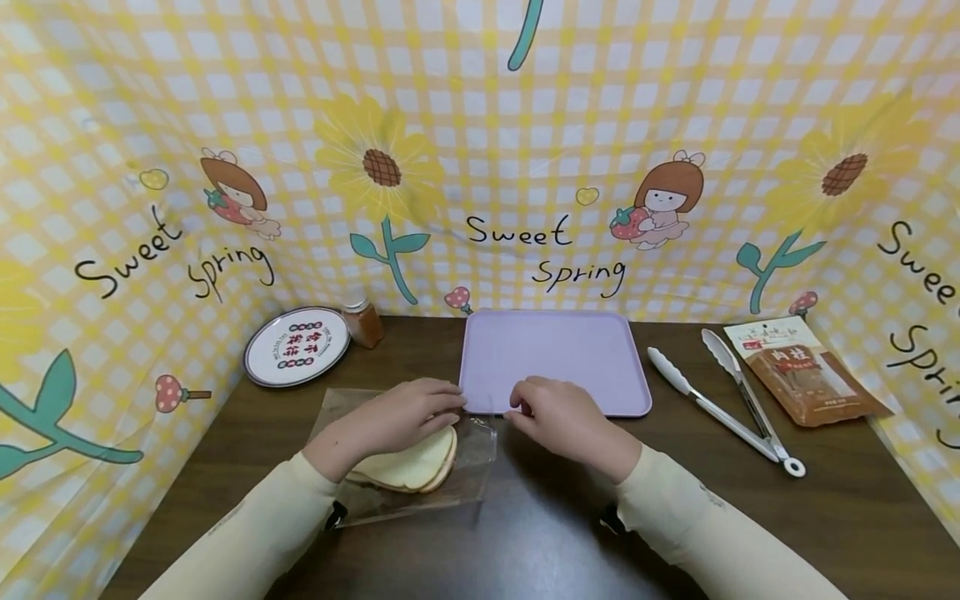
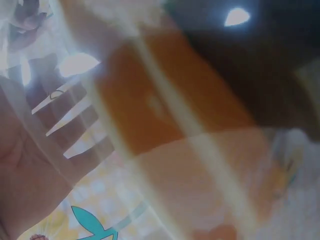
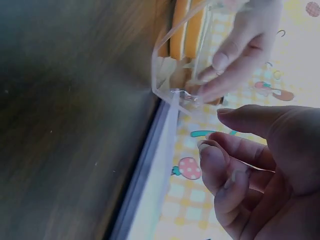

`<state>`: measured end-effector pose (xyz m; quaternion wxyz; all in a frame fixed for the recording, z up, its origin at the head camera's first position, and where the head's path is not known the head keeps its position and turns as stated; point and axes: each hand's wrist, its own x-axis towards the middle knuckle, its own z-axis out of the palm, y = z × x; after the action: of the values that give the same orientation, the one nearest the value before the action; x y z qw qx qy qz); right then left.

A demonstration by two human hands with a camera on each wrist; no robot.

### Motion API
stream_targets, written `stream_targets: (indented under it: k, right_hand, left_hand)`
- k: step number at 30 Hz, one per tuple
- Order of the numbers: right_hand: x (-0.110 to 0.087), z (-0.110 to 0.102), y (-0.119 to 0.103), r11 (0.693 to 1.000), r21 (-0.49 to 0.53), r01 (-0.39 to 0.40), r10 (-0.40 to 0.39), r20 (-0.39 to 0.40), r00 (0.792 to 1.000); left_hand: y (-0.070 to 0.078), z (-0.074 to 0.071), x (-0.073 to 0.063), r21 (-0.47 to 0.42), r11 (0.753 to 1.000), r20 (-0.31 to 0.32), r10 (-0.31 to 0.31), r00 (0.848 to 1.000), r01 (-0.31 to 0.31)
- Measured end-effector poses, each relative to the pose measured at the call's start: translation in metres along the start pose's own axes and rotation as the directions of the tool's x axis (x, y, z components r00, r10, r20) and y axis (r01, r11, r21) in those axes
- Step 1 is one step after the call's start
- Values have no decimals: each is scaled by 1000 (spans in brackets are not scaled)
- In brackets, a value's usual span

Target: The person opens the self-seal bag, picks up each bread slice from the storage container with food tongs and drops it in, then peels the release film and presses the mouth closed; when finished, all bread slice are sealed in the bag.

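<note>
Bread slices (image 1: 408,468) lie stacked in a clear plastic bag (image 1: 468,479) on the dark table, left of centre. Over the bag is my left hand (image 1: 397,412), its fingers extended to the right above the bread. The left wrist view shows the slices' brown crusts (image 2: 135,115) close up, with straight, slightly parted fingers (image 2: 65,115) behind the clear film. My right hand (image 1: 566,421) hovers by the front edge of a lilac tray (image 1: 555,358), right of the bag's mouth. In the right wrist view its fingers are loosely bent, thumb apart from them, with nothing between.
At the back left are a white plate (image 1: 296,346) with printed red characters and a spice jar (image 1: 363,323). Metal tongs (image 1: 738,417) lie spread to the right, beside a brown food packet (image 1: 806,375). Patterned cloth (image 1: 510,167) hangs behind and along the sides.
</note>
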<state>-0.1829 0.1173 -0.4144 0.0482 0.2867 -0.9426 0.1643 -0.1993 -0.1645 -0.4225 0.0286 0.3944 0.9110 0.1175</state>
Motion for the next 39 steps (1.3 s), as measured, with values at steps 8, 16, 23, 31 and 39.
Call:
stream_targets:
  k: [8,16,23,31,39]
  right_hand:
    - [15,8,4,997,47,-59,57,55,997]
    - [22,11,3,995,96,-39,34,56,998]
    - [25,13,2,996,85,-13,12,12,1000]
    - [28,16,4,997,72,15,-15,7,1000]
    - [30,25,8,986,-1,164,-163,-90,982]
  left_hand:
    - [-1,-2,22,-4,999,-13,-35,999,35]
    - [0,-3,39,-63,995,7,-70,997,71]
    - [-2,-1,52,-101,993,18,-55,998,56]
    - [-4,6,60,-190,976,76,-91,993,104]
    - [-10,12,61,-306,941,99,-122,988,147]
